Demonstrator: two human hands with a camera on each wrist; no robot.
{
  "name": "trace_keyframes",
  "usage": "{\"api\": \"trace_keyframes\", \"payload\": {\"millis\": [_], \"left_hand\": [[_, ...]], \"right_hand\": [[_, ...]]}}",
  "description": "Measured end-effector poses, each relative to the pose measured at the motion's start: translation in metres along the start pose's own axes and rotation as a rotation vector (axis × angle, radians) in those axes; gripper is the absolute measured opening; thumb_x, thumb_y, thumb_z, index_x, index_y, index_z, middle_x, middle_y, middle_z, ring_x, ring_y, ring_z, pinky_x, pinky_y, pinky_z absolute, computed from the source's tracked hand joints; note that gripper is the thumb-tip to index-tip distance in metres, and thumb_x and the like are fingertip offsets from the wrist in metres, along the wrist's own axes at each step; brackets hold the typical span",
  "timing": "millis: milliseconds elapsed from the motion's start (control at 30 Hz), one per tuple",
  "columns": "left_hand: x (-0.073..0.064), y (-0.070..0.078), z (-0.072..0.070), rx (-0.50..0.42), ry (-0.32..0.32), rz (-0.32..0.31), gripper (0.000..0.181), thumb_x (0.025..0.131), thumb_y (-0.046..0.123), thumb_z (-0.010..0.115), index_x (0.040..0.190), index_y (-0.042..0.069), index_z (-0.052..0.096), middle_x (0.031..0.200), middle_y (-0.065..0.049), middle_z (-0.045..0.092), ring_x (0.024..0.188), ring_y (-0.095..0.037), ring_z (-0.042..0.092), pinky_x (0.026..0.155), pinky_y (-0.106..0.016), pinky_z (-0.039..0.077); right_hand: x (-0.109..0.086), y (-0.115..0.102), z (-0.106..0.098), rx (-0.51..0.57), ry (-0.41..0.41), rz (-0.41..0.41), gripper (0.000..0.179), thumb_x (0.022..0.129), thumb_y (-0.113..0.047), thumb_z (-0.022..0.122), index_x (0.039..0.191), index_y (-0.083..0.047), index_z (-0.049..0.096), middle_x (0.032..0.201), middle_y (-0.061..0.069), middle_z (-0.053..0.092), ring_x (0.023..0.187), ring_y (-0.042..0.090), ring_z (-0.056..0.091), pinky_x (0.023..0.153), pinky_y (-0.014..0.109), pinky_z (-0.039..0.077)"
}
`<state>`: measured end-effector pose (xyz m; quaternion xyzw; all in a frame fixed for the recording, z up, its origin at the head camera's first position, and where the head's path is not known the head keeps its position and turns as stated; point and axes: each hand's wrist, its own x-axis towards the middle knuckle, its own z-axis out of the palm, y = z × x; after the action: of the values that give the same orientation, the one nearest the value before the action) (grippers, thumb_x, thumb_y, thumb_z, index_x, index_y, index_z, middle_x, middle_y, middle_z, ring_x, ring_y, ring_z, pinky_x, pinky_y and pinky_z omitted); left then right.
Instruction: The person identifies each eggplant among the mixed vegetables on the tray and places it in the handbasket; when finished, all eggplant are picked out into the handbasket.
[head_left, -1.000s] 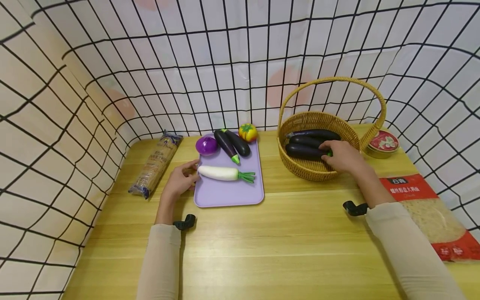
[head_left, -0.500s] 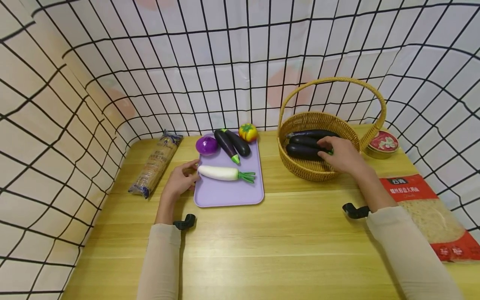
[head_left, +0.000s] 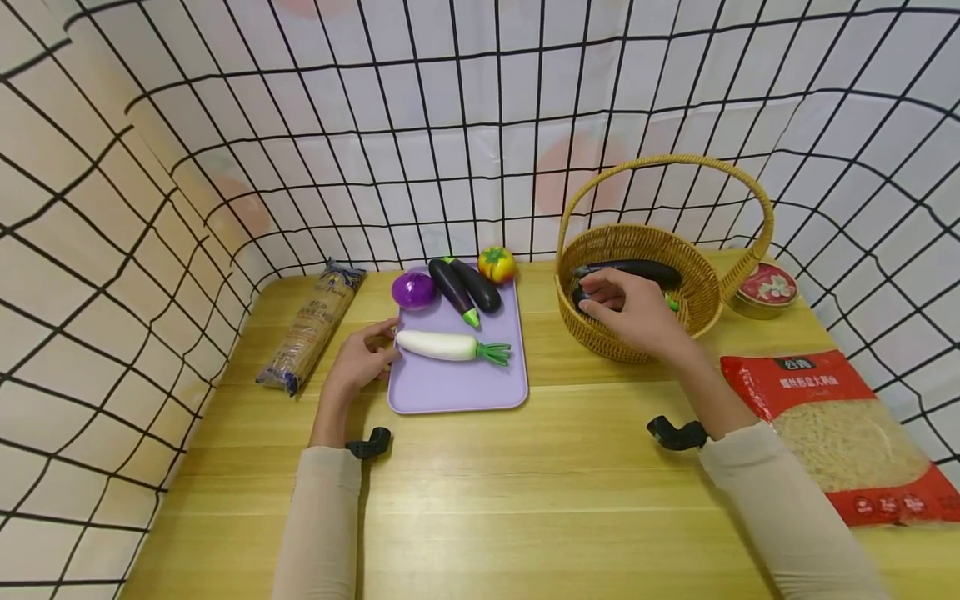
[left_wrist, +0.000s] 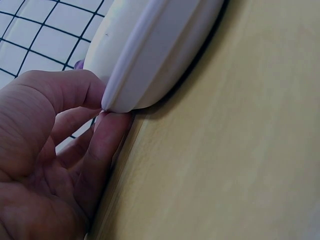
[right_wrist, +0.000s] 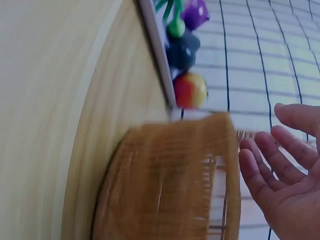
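At the left edge of the lilac tray, my left hand pinches the rim, thumb above and fingers below in the left wrist view. A white radish with green leaves lies across the tray. Behind it are two short eggplants, a round purple vegetable and a yellow-red one with a green top. My right hand hovers over the wicker basket, fingers loosely bent around nothing. Inside lie long dark eggplants, partly hidden by the hand.
The basket's tall handle arches over it. Right of the basket stands a round red-topped tin, with a red pasta bag in front of it. A noodle packet lies left of the tray. A grid-patterned cloth hangs behind.
My right hand has moved left and up over the basket, away from the eggplants' stem ends. More of the pasta bag shows now. My left hand stays at the tray.
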<state>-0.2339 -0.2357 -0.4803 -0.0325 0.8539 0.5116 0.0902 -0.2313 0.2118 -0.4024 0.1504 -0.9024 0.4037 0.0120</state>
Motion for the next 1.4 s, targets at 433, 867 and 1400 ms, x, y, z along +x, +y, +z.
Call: {"api": "trace_keyframes", "payload": {"millis": [433, 867, 1400], "left_hand": [[0.001, -0.002, -0.001, -0.003, -0.004, -0.004, 0.067, 0.090, 0.012, 0.069, 0.153, 0.028, 0.052, 0.134, -0.010, 0.055, 0.076, -0.017, 0.053, 0.066, -0.031, 0.061], [0.002, -0.002, -0.002, -0.010, -0.010, 0.007, 0.068, 0.089, 0.011, 0.068, 0.153, 0.026, 0.052, 0.132, -0.011, 0.055, 0.079, -0.019, 0.055, 0.064, -0.030, 0.061], [0.003, -0.002, -0.003, -0.005, -0.009, 0.002, 0.067, 0.089, 0.011, 0.069, 0.152, 0.026, 0.053, 0.133, -0.010, 0.055, 0.081, -0.019, 0.055, 0.067, -0.031, 0.061]], "right_hand": [[0.021, -0.033, 0.058, 0.190, -0.084, -0.021, 0.038, 0.100, -0.023, 0.068, 0.133, -0.007, 0.063, 0.133, 0.014, 0.066, 0.116, 0.028, 0.067, 0.101, 0.046, 0.057], [0.044, -0.037, 0.098, 0.236, -0.142, 0.057, 0.048, 0.098, -0.028, 0.070, 0.139, -0.005, 0.059, 0.138, 0.012, 0.063, 0.120, 0.032, 0.066, 0.096, 0.044, 0.060], [0.058, -0.046, 0.140, 0.225, -0.148, 0.102, 0.048, 0.097, -0.028, 0.072, 0.139, -0.010, 0.060, 0.133, 0.014, 0.066, 0.117, 0.031, 0.066, 0.099, 0.043, 0.058]]}}
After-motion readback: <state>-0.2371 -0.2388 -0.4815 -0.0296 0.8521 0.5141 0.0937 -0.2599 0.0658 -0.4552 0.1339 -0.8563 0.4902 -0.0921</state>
